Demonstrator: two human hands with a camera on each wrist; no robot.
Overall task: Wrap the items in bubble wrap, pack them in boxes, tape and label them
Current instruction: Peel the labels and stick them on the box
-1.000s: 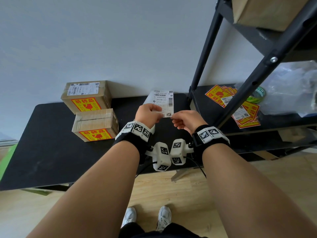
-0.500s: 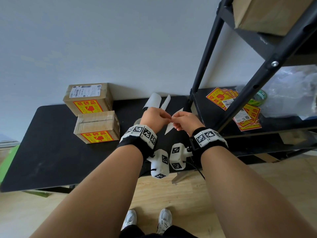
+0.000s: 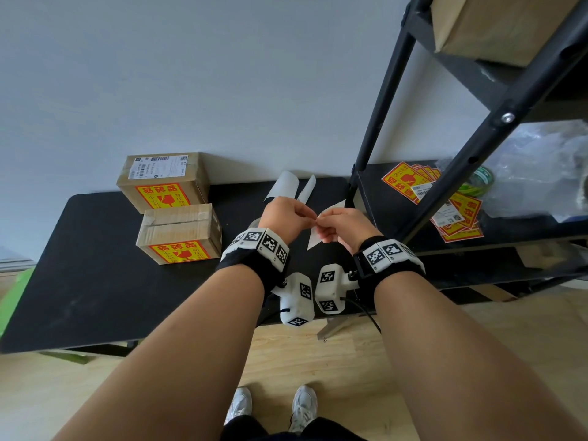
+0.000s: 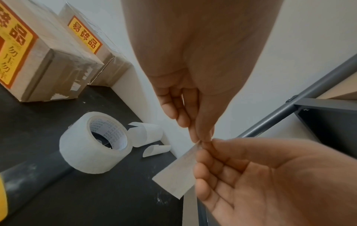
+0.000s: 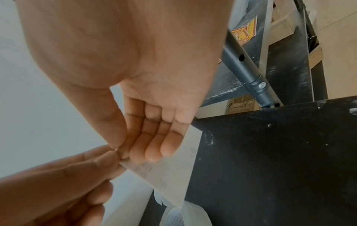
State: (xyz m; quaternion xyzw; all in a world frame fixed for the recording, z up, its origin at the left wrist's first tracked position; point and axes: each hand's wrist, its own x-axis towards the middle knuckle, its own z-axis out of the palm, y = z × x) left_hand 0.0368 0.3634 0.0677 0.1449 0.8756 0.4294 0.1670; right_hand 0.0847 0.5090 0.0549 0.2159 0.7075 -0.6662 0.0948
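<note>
I hold a white shipping label (image 3: 314, 240) over the black table (image 3: 95, 281). My left hand (image 3: 313, 216) and right hand (image 3: 320, 221) meet at the label's upper corner, and each pinches it between thumb and fingertips. The left wrist view shows the label (image 4: 175, 172) hanging down from that pinch, plain side out. In the right wrist view faint print shows through the label (image 5: 170, 175). Two taped cardboard boxes with yellow fragile stickers stand at the left. The far box (image 3: 162, 181) carries a shipping label on top; the near box (image 3: 179, 233) has none.
A roll of clear tape (image 4: 92, 146) stands on the table below my left hand. Two curled backing strips (image 3: 283, 186) lie by the wall. A black shelf rack (image 3: 372, 122) on the right holds fragile stickers (image 3: 429, 198), green tape (image 3: 480, 179) and plastic wrap (image 3: 541, 167).
A second ago the label was held up flat with its printed face towards me. It has since dropped and turned, and both hands have closed together on one corner.
</note>
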